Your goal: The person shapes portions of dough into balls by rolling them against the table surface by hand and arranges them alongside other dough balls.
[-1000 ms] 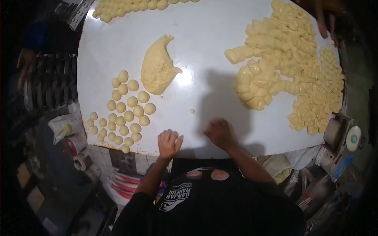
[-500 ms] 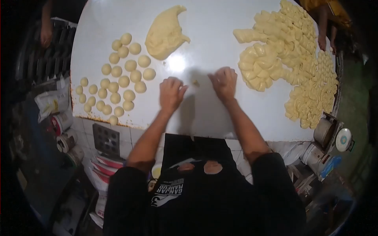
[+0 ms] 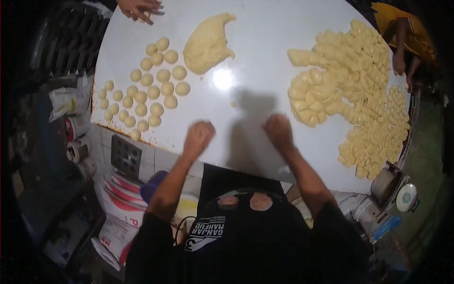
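Observation:
My left hand [image 3: 199, 137] is closed over the white table [image 3: 255, 47] near its front edge; what it may hold is hidden. To its right, across a gap, my right hand [image 3: 278, 129] is curled too, with its inside out of sight. A tiny dough scrap [image 3: 233, 104] lies beyond and between them. Several round dough balls [image 3: 156, 109] sit on the left part of the table. Farther back rests a big smooth dough lump [image 3: 206, 45]. On the right spreads a large mass of cut dough pieces [image 3: 314, 94].
Another person's hand [image 3: 140, 8] reaches over the back left of the table. At the right edge are a co-worker's hands [image 3: 399, 64]. Below the table stand sacks [image 3: 118, 227], a dark moulded tray [image 3: 125, 155], buckets [image 3: 77, 127] and a scale [image 3: 405, 197].
My hands have drawn back toward the front edge since the middle frame, and their fingers look more curled. Another person's hand has come in over the back left of the table.

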Tool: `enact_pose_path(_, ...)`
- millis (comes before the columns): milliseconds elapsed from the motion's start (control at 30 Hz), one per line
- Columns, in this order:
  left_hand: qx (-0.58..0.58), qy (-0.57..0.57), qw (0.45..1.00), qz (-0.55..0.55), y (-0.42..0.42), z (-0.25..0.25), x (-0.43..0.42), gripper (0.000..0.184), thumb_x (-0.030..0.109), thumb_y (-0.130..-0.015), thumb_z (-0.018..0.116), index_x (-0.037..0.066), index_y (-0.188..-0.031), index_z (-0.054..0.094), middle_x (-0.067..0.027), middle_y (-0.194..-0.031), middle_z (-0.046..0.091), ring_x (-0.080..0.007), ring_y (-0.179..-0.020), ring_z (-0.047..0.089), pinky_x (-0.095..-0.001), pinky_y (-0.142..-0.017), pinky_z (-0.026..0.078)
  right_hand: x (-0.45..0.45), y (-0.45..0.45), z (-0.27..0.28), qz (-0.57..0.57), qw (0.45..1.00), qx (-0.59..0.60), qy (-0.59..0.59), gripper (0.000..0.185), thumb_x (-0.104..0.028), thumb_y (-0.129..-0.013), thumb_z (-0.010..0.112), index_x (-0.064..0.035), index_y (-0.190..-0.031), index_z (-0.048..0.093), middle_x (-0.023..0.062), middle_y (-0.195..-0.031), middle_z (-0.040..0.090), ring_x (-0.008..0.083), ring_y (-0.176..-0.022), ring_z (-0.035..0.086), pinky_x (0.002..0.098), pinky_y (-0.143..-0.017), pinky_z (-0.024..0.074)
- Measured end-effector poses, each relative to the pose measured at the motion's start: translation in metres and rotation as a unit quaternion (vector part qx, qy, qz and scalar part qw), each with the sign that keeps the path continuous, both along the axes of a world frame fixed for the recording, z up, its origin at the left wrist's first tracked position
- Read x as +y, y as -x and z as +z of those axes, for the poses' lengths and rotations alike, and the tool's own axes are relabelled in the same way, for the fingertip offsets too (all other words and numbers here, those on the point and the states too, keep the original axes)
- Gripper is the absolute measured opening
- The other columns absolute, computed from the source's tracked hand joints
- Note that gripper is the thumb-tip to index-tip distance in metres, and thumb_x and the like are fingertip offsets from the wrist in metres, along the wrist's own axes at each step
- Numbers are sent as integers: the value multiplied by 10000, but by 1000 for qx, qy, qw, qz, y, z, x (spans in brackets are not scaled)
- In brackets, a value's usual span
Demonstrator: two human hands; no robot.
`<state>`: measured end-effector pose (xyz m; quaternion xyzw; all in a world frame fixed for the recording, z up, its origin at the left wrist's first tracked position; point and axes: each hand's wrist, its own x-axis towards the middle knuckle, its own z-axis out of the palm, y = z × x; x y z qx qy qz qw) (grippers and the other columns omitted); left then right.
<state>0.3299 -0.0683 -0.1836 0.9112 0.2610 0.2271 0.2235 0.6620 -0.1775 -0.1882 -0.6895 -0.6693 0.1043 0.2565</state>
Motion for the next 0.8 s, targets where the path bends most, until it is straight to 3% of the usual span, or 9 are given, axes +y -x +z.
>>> enact_pose_path(100, 90, 36, 958, 271, -56, 24, 16, 220, 130, -903, 792, 64, -1056, 649, -139, -1083, 652, -366, -1135, 598, -510, -992, 467, 65, 29, 31, -103, 985, 102, 95, 152, -159, -947, 776, -55, -989, 674, 145, -1061, 682, 370, -1020, 660, 507, -932, 520)
enact_pose_path(200, 23, 31, 974, 224, -58, 39, -35, 255, 155, -964, 774, 62, -1190, 702, -173, -1139, 669, -401, -1186, 601, -538, -1021, 476, 88, 68, 8, 108, 987, 47, -106, 146, -143, -964, 753, -29, -1018, 680, 165, -1079, 682, 379, -1053, 670, 480, -937, 540)
enact_pose_path(300, -22, 154, 965, 211, -8, 15, -13, 223, 120, -975, 757, 21, -1166, 700, -182, -1114, 686, -423, -1084, 642, -505, -963, 533, 62, 75, 32, 4, 988, 146, 55, 180, -158, -1017, 700, -4, -1097, 650, 212, -1049, 658, 417, -1051, 655, 493, -934, 541)
enact_pose_path(433, -68, 26, 981, 182, -88, 75, 144, 201, 88, -966, 718, 11, -1149, 685, -199, -1078, 682, -410, -1010, 646, -488, -887, 536, 24, 77, 79, -59, 955, 268, 117, 204, -161, -1017, 717, -12, -1125, 631, 210, -1056, 655, 433, -1007, 667, 472, -888, 556)
enact_pose_path(633, -34, 52, 997, 48, -79, 61, 143, 77, 126, -961, 680, 69, -987, 724, -171, -1007, 700, -391, -973, 682, -504, -810, 551, 1, 81, 85, -85, 971, 185, 128, 202, -133, -973, 757, -36, -1092, 625, 194, -1062, 641, 415, -1016, 667, 491, -865, 554)
enact_pose_path(700, 260, 238, 936, 12, -39, 18, 55, 172, 279, -927, 732, 116, -963, 770, -145, -916, 686, -307, -905, 684, -472, -843, 546, -20, 61, 58, 48, 990, 115, 68, 172, -165, -973, 751, -60, -1077, 663, 177, -1080, 650, 392, -1048, 674, 490, -872, 558)
enact_pose_path(733, 173, 169, 970, 17, -4, -1, 5, 234, 319, -922, 741, 112, -1031, 753, -124, -1035, 688, -292, -991, 669, -465, -897, 530, -34, 48, 38, 186, 982, 30, 19, 151, -197, -972, 745, -84, -1061, 701, 159, -1099, 660, 368, -1079, 682, 489, -880, 562)
enact_pose_path(767, 155, 114, 981, -10, 11, -1, -2, 257, 318, -902, 759, 106, -1046, 739, -114, -1053, 671, -292, -1002, 652, -463, -911, 518, -20, 31, 14, 250, 916, -102, 296, 181, -296, -945, 760, -137, -1031, 752, 108, -1151, 675, 332, -1162, 676, 491, -928, 547)
enact_pose_path(800, 136, 55, 989, -34, 26, -1, -9, 286, 317, -882, 778, 101, -1061, 725, -105, -1072, 654, -292, -1013, 634, -461, -926, 506, 0, 25, 13, 169, 962, -87, 197, 222, -334, -918, 777, -134, -1009, 741, 115, -1101, 676, 341, -1104, 657, 495, -924, 514)
